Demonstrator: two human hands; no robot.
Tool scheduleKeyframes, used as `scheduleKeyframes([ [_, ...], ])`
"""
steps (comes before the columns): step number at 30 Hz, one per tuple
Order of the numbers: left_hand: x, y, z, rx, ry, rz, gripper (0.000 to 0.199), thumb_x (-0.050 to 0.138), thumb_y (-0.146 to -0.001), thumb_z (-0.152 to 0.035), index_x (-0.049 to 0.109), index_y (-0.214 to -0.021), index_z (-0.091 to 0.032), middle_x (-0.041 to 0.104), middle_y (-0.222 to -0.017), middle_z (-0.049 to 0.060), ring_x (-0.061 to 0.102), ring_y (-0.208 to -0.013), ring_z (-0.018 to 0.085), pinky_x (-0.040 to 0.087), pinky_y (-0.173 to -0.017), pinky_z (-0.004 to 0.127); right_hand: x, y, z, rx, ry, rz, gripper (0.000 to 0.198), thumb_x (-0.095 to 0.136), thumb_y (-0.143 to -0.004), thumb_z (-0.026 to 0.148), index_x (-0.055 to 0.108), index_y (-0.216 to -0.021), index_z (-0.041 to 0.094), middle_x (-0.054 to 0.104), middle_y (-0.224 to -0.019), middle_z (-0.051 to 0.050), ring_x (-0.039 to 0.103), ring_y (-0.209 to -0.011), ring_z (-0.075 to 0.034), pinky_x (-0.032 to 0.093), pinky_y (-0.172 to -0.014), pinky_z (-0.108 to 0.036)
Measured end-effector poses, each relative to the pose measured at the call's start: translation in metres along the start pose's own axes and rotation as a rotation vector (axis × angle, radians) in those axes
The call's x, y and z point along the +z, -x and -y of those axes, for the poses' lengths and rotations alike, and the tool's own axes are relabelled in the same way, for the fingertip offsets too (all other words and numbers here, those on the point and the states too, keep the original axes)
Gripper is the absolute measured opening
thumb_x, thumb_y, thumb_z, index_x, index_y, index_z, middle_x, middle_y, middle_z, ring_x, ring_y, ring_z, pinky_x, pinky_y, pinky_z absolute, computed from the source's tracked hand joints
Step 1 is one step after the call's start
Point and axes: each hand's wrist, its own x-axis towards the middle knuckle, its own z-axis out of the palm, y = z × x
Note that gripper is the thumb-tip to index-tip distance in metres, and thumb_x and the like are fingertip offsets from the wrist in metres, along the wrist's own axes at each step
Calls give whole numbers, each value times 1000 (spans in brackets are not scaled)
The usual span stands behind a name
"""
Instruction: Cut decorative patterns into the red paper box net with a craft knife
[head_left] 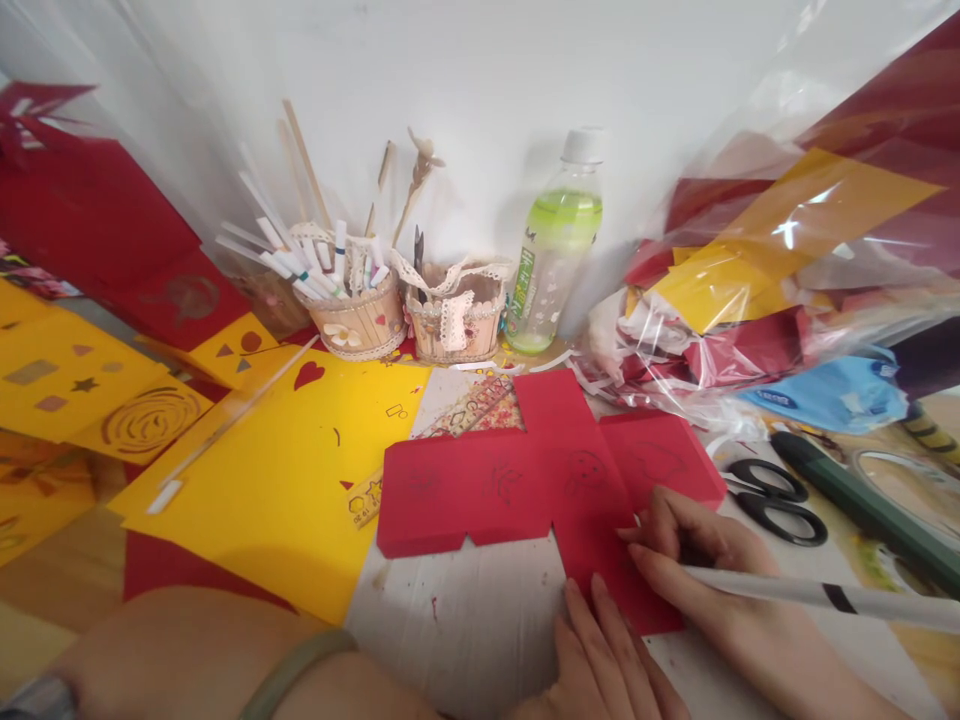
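A red card (480, 490), cut like an unfolded box with tabs and notches, lies flat with dark line drawings on its panels. My left hand (600, 665) rests open on its lower edge, fingers extended. My right hand (709, 565) pinches a slim white pen-shaped tool with a black band (795, 590) over the lower right of the card. The tool's tip is hidden by my fingers, so I cannot tell whether it writes or cuts. Black-handled scissors (780, 500) lie right of the card. A yellow stencil ruler (365, 500) shows partly from under its left end.
Yellow sheets (277, 480) spread to the left, beside cut-out yellow and red card pieces (150, 400). Behind stand a cup of markers (356, 318), a lace-trimmed cup (454, 330) and a green drink bottle (555, 260). Clear bags of paper (750, 300) and a green cutter-like tool (862, 510) lie right.
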Motion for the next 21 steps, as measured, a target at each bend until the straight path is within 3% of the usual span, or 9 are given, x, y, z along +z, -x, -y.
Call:
scheduleKeyframes([
  [3, 3, 3, -3, -33, -13, -19, 14, 52, -71, -16, 60, -59, -14, 69, -66, 4, 65, -52, 18, 44, -35, 18, -1, 0, 1, 1, 19, -2, 29, 50, -77, 27, 29, -57, 24, 38, -51, 6, 35, -49, -12, 31, -43, -24],
  [11, 10, 9, -19, 66, -96, 80, 18, 56, -71, -25, 65, -59, -15, 70, -69, 9, 66, -57, 23, 43, -35, 20, 0, -1, 0, -56, 113, -24, 33, 46, -82, 32, 29, -55, 24, 37, -50, 5, 36, -46, -12, 33, -41, -23],
  [13, 13, 13, -26, 55, -118, 52, 22, 57, -70, -25, 63, -53, -14, 68, -65, 10, 65, -53, 23, 43, -33, 21, 1, -1, -1, -54, 150, -44, 35, 46, -83, 35, 29, -55, 24, 38, -49, 5, 36, -45, -12, 33, -40, -23],
  [15, 18, 19, -37, 73, -141, 81, 20, 55, -72, -26, 67, -62, -14, 69, -68, 10, 66, -55, 24, 45, -34, 22, 1, -1, -1, -53, 169, -54, 37, 46, -85, 38, 31, -54, 23, 39, -48, 5, 37, -45, -12, 34, -40, -23],
  [18, 25, 29, -56, -20, -145, 65, 27, 52, -76, -29, 68, -61, -12, 68, -65, 12, 64, -48, 23, 44, -32, 23, 1, 0, 2, -65, 187, -60, 39, 45, -86, 41, 32, -54, 23, 39, -47, 5, 38, -43, -11, 34, -39, -22],
  [21, 24, 34, -67, 75, -71, 148, 30, 52, -79, -31, 70, -68, -11, 69, -67, 9, 65, -49, 21, 46, -35, 22, 2, 2, 4, -94, 209, -63, 39, 44, -86, 42, 33, -54, 23, 40, -46, 4, 39, -41, -11, 35, -37, -22],
])
